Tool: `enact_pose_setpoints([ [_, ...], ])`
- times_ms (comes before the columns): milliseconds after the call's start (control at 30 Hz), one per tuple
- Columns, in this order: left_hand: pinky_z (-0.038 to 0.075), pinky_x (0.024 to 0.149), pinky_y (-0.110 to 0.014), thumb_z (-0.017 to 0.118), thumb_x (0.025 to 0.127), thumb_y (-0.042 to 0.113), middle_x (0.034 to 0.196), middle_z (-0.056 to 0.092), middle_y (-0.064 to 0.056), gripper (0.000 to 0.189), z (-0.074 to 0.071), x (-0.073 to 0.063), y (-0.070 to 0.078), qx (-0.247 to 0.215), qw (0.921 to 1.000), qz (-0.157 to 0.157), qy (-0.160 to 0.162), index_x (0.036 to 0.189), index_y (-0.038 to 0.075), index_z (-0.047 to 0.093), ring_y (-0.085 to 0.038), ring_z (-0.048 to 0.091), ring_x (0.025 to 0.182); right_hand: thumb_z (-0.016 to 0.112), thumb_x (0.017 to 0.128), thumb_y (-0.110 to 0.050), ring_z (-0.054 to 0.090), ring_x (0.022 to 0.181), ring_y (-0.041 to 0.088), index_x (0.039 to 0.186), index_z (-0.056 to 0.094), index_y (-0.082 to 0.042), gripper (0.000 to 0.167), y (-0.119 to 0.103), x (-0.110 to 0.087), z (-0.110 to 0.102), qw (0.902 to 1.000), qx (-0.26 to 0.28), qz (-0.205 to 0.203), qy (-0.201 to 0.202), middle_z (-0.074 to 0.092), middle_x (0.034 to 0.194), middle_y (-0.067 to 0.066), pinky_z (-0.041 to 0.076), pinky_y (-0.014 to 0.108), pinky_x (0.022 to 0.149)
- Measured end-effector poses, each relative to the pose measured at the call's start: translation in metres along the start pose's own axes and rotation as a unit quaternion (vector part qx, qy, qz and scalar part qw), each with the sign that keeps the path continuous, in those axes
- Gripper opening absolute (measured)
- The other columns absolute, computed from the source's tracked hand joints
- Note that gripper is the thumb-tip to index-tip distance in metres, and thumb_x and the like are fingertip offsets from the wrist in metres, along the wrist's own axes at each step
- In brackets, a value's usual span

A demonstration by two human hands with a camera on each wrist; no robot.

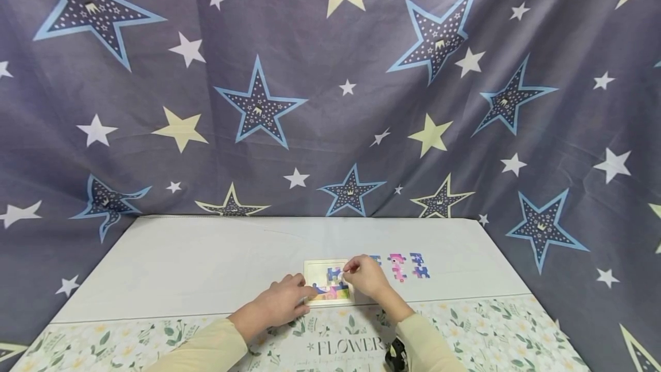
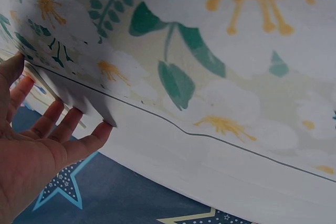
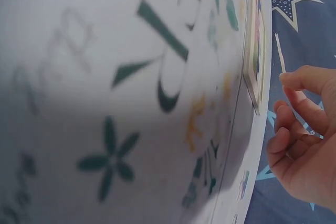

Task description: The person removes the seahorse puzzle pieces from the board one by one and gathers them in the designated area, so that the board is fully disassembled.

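Observation:
A wooden puzzle tray (image 1: 312, 268) lies on the table, with joined puzzle pieces (image 1: 330, 292) along its near side and a blue puzzle piece (image 1: 334, 273) showing higher up. My left hand (image 1: 283, 301) rests at the tray's left near corner, fingertips touching the frame. In the left wrist view the left hand (image 2: 44, 142) has its fingers spread and slightly bent. My right hand (image 1: 368, 278) is over the tray's right side. Between thumb and index finger it pinches a puzzle piece (image 3: 280, 51), seen edge-on above the tray in the right wrist view; its printed face is hidden there.
Right of the tray lie pink puzzle pieces (image 1: 397, 267) and blue puzzle pieces (image 1: 419, 266); another blue piece (image 1: 376, 259) is partly behind the right hand. A floral cloth (image 1: 480, 326) covers the table's near part. A starry curtain (image 1: 320, 177) hangs behind.

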State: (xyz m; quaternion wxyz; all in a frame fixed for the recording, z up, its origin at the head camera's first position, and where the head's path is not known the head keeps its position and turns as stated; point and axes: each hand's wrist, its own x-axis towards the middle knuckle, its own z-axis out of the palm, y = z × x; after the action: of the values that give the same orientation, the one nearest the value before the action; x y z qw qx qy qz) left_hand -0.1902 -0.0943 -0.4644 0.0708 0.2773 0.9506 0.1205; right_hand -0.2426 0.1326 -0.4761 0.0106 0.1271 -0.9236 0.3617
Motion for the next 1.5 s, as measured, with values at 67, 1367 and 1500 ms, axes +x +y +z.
enact_pose_setpoints([
  [67, 0.048, 0.075, -0.044, 0.061, 0.088, 0.035, 0.108, 0.053, -0.003, 0.034, 0.0, 0.0, 0.0, -0.001, 1.0, 0.001, 0.002, 0.121, 0.025, 0.062, -0.016, 0.049, 0.092, 0.068, 0.079, -0.013, 0.05, 0.069, 0.012, 0.08, 0.068, -0.009, 0.004, 0.002, 0.0, -0.002, 1.0, 0.002, 0.003, 0.003, 0.06, 0.078, 0.003, 0.043, 0.025, 0.059],
  [1367, 0.048, 0.083, -0.048, 0.06, 0.088, 0.037, 0.112, 0.053, -0.002, 0.035, 0.002, 0.0, -0.001, 0.005, 0.9999, -0.013, -0.002, 0.121, 0.027, 0.061, -0.018, 0.051, 0.099, 0.071, 0.079, -0.009, 0.05, 0.066, 0.011, 0.081, 0.069, -0.007, 0.003, 0.04, -0.016, -0.031, 0.9963, 0.028, 0.056, 0.058, 0.061, 0.077, 0.001, 0.041, 0.024, 0.057],
  [1500, 0.049, 0.083, -0.048, 0.059, 0.088, 0.038, 0.113, 0.053, -0.002, 0.035, 0.002, -0.001, -0.001, 0.005, 0.9999, -0.013, -0.002, 0.121, 0.027, 0.061, -0.018, 0.051, 0.1, 0.07, 0.079, -0.009, 0.049, 0.066, 0.011, 0.081, 0.069, -0.007, 0.003, 0.046, -0.018, -0.035, 0.9958, 0.03, 0.063, 0.059, 0.061, 0.076, 0.001, 0.041, 0.024, 0.057],
])
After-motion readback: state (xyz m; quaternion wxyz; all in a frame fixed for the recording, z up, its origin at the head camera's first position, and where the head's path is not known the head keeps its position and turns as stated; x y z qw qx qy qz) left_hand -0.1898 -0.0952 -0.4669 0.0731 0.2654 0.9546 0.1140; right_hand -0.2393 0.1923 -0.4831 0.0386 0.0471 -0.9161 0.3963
